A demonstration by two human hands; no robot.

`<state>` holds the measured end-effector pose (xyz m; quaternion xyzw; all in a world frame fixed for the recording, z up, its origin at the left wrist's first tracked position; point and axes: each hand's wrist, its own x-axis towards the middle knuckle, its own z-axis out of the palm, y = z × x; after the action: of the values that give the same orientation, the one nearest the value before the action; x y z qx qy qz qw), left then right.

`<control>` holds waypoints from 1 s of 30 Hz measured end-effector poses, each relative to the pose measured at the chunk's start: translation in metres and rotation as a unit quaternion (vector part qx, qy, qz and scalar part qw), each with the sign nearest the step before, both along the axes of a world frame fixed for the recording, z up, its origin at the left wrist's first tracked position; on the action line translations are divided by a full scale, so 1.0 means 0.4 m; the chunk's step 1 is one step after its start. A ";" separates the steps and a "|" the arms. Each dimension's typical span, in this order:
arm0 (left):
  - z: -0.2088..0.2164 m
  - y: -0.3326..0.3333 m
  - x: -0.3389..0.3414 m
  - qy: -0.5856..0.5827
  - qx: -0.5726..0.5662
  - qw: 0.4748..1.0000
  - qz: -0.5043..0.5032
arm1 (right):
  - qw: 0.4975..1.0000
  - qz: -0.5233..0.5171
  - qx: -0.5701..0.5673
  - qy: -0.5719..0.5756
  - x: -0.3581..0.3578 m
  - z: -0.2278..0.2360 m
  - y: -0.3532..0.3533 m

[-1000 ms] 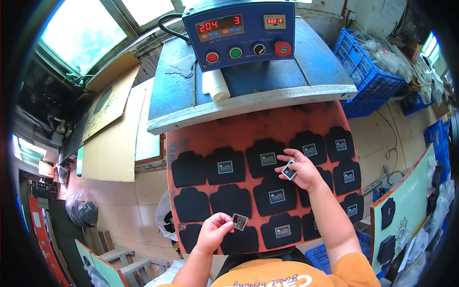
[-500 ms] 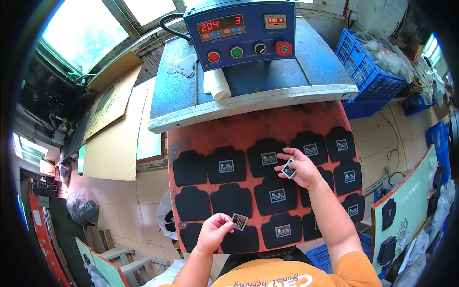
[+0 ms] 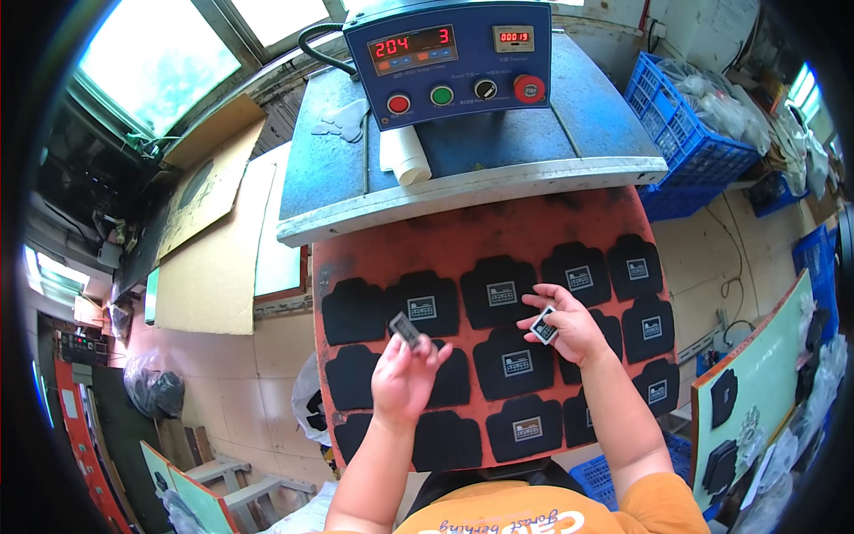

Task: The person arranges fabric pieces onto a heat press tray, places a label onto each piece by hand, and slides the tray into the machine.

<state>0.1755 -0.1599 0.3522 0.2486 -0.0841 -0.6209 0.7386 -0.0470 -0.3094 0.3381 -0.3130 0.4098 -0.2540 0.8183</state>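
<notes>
Black fabric pieces lie in three rows on a red pad (image 3: 391,258). Many of them, such as the centre piece (image 3: 489,372), bear a small rectangular silver-grey label (image 3: 516,363). Pieces at the left, such as the top-left one (image 3: 353,311), have bare faces. My left hand (image 3: 407,378) is raised over the second column, pinching a small dark label (image 3: 405,328) tilted at the fingertips. Between the thumb and fingers of my right hand (image 3: 571,329) is another small black-and-white label (image 3: 543,327); whether it is one or a stack, I cannot tell. That hand partly covers pieces behind it.
Beyond the pad stands a heat press with a blue plate (image 3: 480,156), a pale front edge and a control box (image 3: 449,71). A white roll (image 3: 409,160) lies on the plate. Blue crates (image 3: 685,133) stand at right, cardboard (image 3: 213,267) at left, and a green board (image 3: 752,383) at lower right.
My left hand has moved up and away from me with its label, from the lower rows toward the top row. My right hand has shifted slightly, still holding its label.
</notes>
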 end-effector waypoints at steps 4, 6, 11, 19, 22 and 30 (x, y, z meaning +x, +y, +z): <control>-0.064 -0.127 -0.025 0.028 0.010 0.999 0.016 | 1.000 0.002 0.002 -0.013 0.001 -0.012 0.007; -0.086 -0.163 -0.040 0.020 0.027 0.999 0.022 | 1.000 0.003 0.004 -0.016 0.002 -0.015 0.007; -0.110 -0.196 -0.057 0.014 0.019 1.000 0.015 | 1.000 0.010 0.003 -0.016 -0.004 -0.019 0.000; -0.103 -0.199 -0.076 -0.018 0.076 0.997 0.028 | 0.999 0.017 0.016 -0.030 -0.002 -0.027 -0.009; -0.102 -0.200 -0.078 -0.015 0.075 0.997 0.024 | 0.999 0.022 0.017 -0.030 0.003 -0.024 -0.011; -0.100 -0.201 -0.084 -0.014 0.083 0.996 0.027 | 0.999 0.027 0.014 -0.026 0.010 -0.023 -0.015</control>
<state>0.1417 -0.2403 0.3124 0.3196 -0.0360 -0.6019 0.7309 -0.0432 -0.3154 0.3290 -0.3058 0.3835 -0.2340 0.8395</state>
